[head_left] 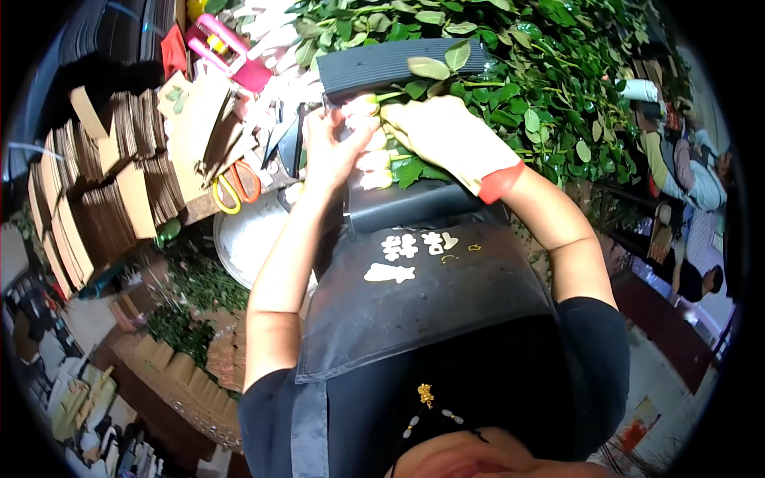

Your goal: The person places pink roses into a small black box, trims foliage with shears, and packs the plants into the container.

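Observation:
My bare left hand [336,147] is closed around a pale yellow-pink rose bloom [362,106], beside a short column of similar blooms [373,161]. My right hand [438,139], in a cream glove with a red cuff, has its fingers curled on a green stem just right of the blooms; the fingertips are partly hidden. Green leaves [413,171] lie below that hand. A black ridged strip [398,61] runs above both hands, and a black padded edge [410,205] crosses below them, near my dark apron.
Cardboard stacks [100,183], orange-yellow scissors [233,193], a pink tool [239,64] and a pale round basin [243,243] are at left. Piled leafy stems [550,95] fill the upper right. Other people [689,171] are at the far right.

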Motion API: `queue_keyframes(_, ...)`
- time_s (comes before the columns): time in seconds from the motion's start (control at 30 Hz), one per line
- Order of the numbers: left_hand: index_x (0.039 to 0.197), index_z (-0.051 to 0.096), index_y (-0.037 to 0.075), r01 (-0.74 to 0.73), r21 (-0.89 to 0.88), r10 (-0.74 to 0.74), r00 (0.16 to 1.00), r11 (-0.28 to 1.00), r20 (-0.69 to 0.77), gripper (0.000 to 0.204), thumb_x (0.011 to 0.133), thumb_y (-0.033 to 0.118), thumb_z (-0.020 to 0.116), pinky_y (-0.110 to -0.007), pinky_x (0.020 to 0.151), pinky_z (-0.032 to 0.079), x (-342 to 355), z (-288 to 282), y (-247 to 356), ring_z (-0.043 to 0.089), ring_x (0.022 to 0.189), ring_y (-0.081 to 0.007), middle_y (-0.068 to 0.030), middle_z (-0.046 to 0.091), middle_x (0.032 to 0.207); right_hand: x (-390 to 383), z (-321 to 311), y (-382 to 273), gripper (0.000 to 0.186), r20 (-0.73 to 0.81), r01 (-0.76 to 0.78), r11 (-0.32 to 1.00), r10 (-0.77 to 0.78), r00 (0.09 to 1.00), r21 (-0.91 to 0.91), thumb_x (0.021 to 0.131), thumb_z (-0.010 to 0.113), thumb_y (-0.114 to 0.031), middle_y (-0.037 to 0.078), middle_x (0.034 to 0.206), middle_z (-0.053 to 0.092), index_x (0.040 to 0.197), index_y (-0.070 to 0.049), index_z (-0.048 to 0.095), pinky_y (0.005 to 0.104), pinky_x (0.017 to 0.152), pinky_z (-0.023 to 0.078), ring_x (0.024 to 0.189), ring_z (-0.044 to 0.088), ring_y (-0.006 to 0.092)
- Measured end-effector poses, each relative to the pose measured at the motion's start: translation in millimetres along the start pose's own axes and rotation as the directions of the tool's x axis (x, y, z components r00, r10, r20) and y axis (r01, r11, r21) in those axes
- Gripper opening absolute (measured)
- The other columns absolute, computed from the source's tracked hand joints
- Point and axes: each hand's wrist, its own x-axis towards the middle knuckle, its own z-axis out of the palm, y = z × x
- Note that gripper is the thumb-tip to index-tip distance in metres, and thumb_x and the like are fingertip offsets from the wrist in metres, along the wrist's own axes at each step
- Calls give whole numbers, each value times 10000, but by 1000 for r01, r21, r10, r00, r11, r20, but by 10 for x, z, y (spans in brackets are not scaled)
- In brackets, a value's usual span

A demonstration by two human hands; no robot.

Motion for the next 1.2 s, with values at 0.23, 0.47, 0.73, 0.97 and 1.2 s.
queue_keyframes(0.23,1068,783,60,-90,-80,84,993,993,-80,298,849,194,936,-349,1007,457,-61,75,-160,587,1065,-161,-12,642,1068,51,-98,-92,219,-234,-119,993,109,966,-26,1038,627,-308,92,909,749,1093,-115,715,408,711,594,785,751,287)
queue_keyframes(0.47,987,752,51,-227,140,243,964,964,-109,305,831,226,947,-367,983,478,-109,22,-130,590,1069,-187,-51,639,1079,276,213,-60,154,-212,-121,962,68,975,-246,901,691,-251,71,770,722,878,-101,714,397,580,581,675,763,244)
queue_keyframes(0.73,1041,737,19,-160,89,172,976,983,-136,385,846,283,938,-358,1003,484,-68,61,-73,616,1090,-204,-79,646,1114,-92,-460,-190,159,-338,103,995,-99,936,-8,917,685,-219,80,807,735,971,-76,728,389,738,607,758,757,284)
queue_keyframes(0.97,1046,754,40,7,-167,-5,1000,986,13,325,880,275,904,-283,826,533,-74,22,93,654,866,-93,-24,733,980,-1441,-983,-445,589,500,-678,726,549,670,112,1038,559,-619,125,869,754,883,-100,790,427,762,544,866,717,323)
queue_keyframes(1.2,1015,765,29,-157,-69,155,987,985,-29,282,885,245,889,-265,712,529,-23,19,16,636,777,-70,-10,719,903,-1844,-1048,-243,355,381,-414,-7,405,831,910,1111,595,-272,159,973,786,1126,47,750,324,823,619,854,761,212)
